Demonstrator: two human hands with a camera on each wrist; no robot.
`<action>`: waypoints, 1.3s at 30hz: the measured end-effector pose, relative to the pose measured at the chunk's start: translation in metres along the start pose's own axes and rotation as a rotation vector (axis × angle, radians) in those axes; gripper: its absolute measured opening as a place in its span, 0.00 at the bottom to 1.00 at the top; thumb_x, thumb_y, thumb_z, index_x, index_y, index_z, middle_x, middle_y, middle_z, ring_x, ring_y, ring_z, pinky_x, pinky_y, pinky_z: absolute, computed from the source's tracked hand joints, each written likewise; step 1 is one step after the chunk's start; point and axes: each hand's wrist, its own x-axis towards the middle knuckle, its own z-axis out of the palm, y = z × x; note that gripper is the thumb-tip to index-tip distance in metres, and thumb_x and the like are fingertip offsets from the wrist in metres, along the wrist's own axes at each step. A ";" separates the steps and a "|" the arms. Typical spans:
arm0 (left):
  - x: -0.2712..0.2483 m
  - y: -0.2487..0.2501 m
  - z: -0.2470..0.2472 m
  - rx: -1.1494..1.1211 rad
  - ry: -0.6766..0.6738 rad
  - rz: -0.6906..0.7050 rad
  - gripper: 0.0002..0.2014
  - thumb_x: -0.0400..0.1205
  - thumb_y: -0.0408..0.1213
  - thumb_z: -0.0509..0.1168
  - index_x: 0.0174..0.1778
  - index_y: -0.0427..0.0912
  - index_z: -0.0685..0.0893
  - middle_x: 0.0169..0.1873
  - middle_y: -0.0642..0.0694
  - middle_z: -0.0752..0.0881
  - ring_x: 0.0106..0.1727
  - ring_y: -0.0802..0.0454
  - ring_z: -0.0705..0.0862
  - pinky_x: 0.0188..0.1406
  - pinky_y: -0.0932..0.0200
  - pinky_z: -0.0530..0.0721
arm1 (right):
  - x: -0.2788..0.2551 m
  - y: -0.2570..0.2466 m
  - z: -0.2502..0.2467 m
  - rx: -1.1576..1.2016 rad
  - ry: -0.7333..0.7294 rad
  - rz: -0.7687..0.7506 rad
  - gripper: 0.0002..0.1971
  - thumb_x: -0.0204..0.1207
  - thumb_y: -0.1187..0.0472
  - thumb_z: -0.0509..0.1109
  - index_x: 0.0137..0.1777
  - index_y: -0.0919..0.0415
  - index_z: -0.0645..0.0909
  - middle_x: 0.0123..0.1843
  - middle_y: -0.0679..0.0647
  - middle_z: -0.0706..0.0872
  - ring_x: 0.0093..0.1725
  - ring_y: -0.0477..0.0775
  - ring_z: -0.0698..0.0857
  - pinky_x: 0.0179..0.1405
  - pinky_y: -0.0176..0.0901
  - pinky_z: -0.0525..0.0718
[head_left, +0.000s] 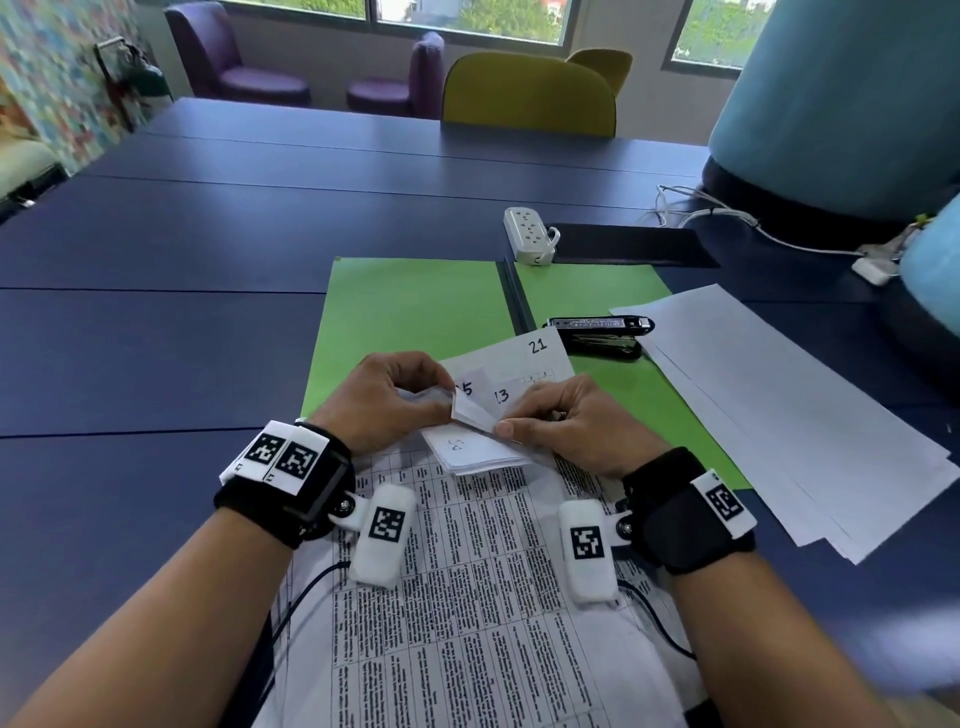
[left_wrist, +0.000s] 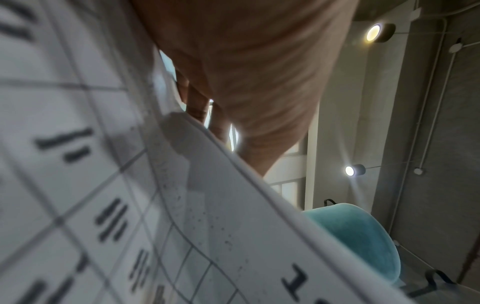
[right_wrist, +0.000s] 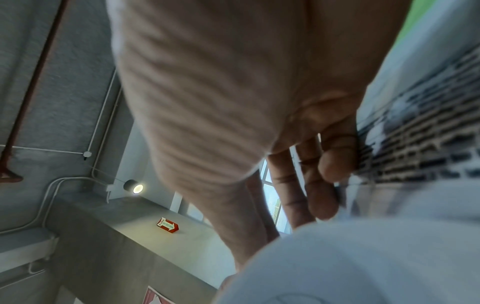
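Centre frame: folder (head_left: 405, 312) flat on table (head_left: 182, 260). On folder, right of centre: stapler (head_left: 597, 338). Above folder's top edge: power strip (head_left: 529, 234). Right: loose sheets (head_left: 779, 405) over folder's side. Lower centre: printed sheet (head_left: 467, 623); at its top, paper stack (head_left: 478, 452) between left hand (head_left: 379, 400) and right hand (head_left: 576, 421)

You can read 21 on the back sheet's (head_left: 524, 358) corner, 13 on the page (head_left: 500, 397) before it, and FIRE on the red wall sign (right_wrist: 167, 225).
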 end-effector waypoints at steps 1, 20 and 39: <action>0.000 -0.001 0.000 0.004 0.000 0.000 0.06 0.76 0.27 0.76 0.41 0.43 0.90 0.33 0.56 0.91 0.33 0.65 0.85 0.37 0.71 0.82 | 0.000 0.000 0.000 -0.004 0.005 -0.002 0.07 0.71 0.54 0.81 0.45 0.57 0.93 0.47 0.55 0.92 0.51 0.63 0.88 0.51 0.57 0.87; 0.000 -0.003 -0.002 -0.095 0.011 -0.061 0.08 0.72 0.29 0.81 0.42 0.46 0.94 0.40 0.48 0.94 0.38 0.56 0.90 0.43 0.62 0.88 | 0.002 0.009 0.002 0.245 0.138 0.033 0.14 0.68 0.65 0.82 0.53 0.57 0.87 0.43 0.53 0.88 0.39 0.52 0.84 0.41 0.39 0.88; 0.002 -0.003 -0.005 0.025 -0.025 -0.049 0.06 0.75 0.33 0.80 0.44 0.47 0.93 0.42 0.55 0.94 0.42 0.60 0.89 0.47 0.66 0.85 | 0.002 0.001 0.005 0.224 0.184 0.016 0.08 0.73 0.72 0.77 0.49 0.62 0.87 0.33 0.48 0.86 0.26 0.46 0.80 0.25 0.36 0.79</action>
